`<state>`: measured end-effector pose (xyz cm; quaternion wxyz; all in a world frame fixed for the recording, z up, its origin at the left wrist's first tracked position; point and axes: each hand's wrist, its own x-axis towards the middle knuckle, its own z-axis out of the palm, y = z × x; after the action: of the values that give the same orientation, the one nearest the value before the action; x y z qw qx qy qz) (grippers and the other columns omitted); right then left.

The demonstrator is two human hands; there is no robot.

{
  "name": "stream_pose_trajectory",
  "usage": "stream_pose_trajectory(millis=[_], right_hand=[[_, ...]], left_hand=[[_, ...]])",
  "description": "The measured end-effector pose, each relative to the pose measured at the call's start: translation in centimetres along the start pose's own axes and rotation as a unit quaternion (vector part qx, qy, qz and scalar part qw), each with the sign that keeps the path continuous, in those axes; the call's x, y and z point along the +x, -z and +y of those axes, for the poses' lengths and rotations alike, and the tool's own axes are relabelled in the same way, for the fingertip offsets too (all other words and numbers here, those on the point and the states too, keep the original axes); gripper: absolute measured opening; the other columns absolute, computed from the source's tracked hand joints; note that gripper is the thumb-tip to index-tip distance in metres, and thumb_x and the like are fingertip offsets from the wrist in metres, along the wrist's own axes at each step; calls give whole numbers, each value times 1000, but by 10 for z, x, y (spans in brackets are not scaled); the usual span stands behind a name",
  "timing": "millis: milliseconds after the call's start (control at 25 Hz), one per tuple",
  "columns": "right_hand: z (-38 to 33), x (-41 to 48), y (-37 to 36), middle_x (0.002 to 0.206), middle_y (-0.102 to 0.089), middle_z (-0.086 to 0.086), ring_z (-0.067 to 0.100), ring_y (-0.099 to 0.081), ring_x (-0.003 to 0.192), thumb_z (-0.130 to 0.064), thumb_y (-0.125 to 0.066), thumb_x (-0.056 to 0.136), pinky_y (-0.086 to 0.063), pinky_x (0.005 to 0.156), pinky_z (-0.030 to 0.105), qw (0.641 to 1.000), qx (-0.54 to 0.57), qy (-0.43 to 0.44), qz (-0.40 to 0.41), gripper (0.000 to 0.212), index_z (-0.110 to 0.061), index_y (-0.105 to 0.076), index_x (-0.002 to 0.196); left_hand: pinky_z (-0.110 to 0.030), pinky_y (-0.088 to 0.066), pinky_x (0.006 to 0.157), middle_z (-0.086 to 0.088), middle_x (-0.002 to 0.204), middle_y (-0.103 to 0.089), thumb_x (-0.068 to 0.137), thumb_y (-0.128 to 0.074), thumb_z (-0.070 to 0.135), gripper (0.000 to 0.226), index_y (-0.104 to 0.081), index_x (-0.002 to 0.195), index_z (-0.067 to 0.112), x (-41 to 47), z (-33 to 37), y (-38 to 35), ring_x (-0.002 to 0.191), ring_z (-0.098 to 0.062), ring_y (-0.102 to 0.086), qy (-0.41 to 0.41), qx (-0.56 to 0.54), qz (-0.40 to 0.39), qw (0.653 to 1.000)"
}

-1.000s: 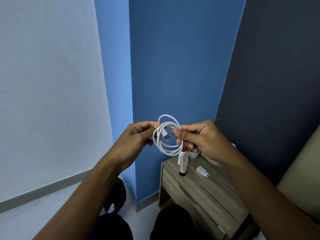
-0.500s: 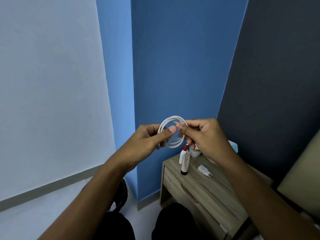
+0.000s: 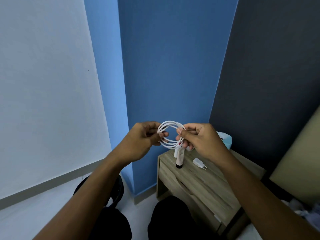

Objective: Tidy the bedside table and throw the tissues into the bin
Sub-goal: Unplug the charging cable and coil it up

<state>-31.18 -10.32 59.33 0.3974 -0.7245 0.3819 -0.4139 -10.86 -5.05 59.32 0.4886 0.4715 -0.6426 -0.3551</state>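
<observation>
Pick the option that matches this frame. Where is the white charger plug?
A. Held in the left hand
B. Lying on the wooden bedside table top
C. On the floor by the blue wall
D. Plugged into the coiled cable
B: the white charger plug lies on its side on the bedside table, apart from the coiled cable that the left hand and right hand hold above it.

Bare tabletop point(image 3: 207, 181) beside charger plug point(image 3: 199, 162)
</observation>
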Motion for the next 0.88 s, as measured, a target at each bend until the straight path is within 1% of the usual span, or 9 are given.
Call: stream_pose_trajectory(millis=[200,320,400,480,600,680,760,800,880], right_hand=[[15,-4,17,73,-76,5,15,-64,56,-18,-69,90,-46,50,15,999,4,-25,30,10,-12,-71,97],[46,-11,32,68,-75,2,13,-63,53,-17,-71,88,-47,49,20,996,-6,-57,61,2,-15,-71,88],[79,-19,42,67,-74,2,12,-62,50,-17,-71,87,-49,49,23,992,-17,-91,83,6,-20,-70,83],[120,-29,54,65,-73,1,11,-63,50,-17,-73,86,-49,48,21,984,-24,-141,106,5,-19,-71,82],[179,-47,66,68,-72,7,14,-64,52,-15,-73,85,-48,47,19,967,-17,-219,127,3,-13,-73,86],[221,-56,72,74,-72,16,17,-64,57,-13,-73,86,-53,50,23,953,-17,-271,130,3,-15,-72,83],[262,-62,75,81,-73,20,20,-66,65,-12,-74,85,-62,66,37,940,-15,-311,139,4,-15,-73,81],[277,-63,76,81,-74,18,19,-67,67,-14,-75,84,-62,72,42,936,-25,-320,143,1,-13,-74,83],[307,-64,78,77,-75,8,16,-70,69,-20,-75,83,-61,75,41,933,-79,-323,138,8,-13,-76,85]], left_hand=[[-34,-60,76,-18,90,-74,89,-67,9,15,-65,103,4,10,-9,-21,81,-26,-73,25,-25,22,999],[-39,-61,71,-18,84,-71,88,-69,11,10,-69,98,8,22,-33,-54,70,-23,-70,24,26,26,999],[-41,-62,68,-14,83,-70,88,-69,13,7,-71,95,14,33,-60,-83,65,-21,-68,36,67,17,997],[-42,-61,68,-4,79,-70,88,-69,16,8,-71,95,20,46,-90,-117,65,-22,-69,48,104,-18,993],[-29,-52,66,9,76,-66,88,-68,17,8,-72,95,17,65,-133,-161,61,-7,-61,50,168,-77,981],[-24,-48,69,5,80,-68,87,-68,13,9,-73,93,16,78,-162,-191,67,-7,-61,62,215,-122,967],[-28,-48,73,0,85,-72,85,-68,12,10,-74,93,16,91,-189,-216,75,-12,-63,83,239,-163,954],[-27,-47,73,-1,86,-72,85,-67,12,10,-74,92,16,96,-199,-224,76,-13,-63,93,245,-178,948],[-25,-46,75,-2,89,-72,86,-66,11,12,-73,95,13,106,-217,-240,80,-14,-63,105,269,-213,933]])
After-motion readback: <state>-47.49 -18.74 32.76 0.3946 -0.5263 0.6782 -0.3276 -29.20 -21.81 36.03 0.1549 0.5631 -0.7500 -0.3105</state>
